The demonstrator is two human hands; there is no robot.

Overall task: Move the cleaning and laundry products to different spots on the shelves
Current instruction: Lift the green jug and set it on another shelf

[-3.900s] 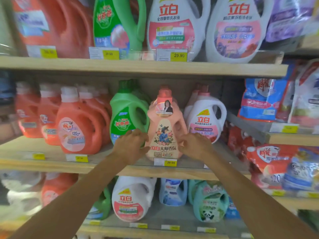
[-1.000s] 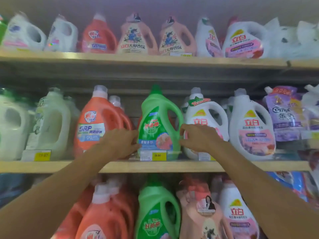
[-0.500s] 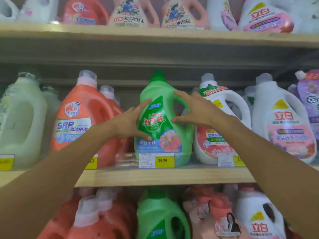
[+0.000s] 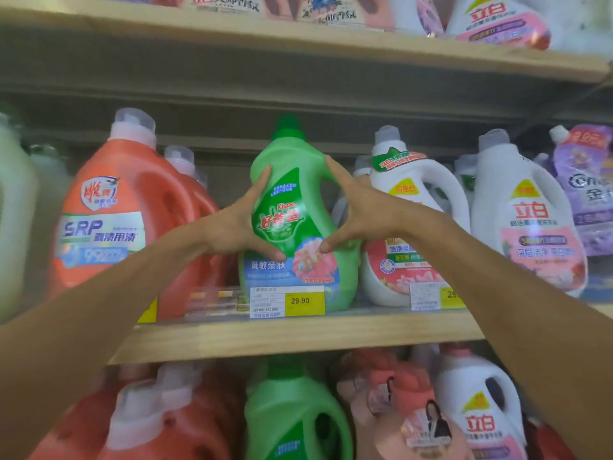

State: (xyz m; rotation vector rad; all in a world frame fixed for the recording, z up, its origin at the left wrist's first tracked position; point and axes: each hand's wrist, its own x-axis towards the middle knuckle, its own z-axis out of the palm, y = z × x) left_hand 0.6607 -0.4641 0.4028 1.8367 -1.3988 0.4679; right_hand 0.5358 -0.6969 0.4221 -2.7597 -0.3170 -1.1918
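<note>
Standing at the shelf (image 4: 298, 340) edge, the green bottle (image 4: 292, 197) is clasped between left hand (image 4: 232, 229) and right hand (image 4: 361, 217); a price tag (image 4: 287, 301) hides its base.

The wooden shelf (image 4: 298, 336) carries a green bottle (image 4: 292, 154); orange bottles (image 4: 132, 194) stand left of it, white bottles (image 4: 517, 194) right, a purple pouch (image 4: 587, 180) farthest right.

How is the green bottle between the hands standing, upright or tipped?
Upright: the green bottle has its cap straight up, left hand and right hand holding its sides. Base hidden behind price tag.
</note>
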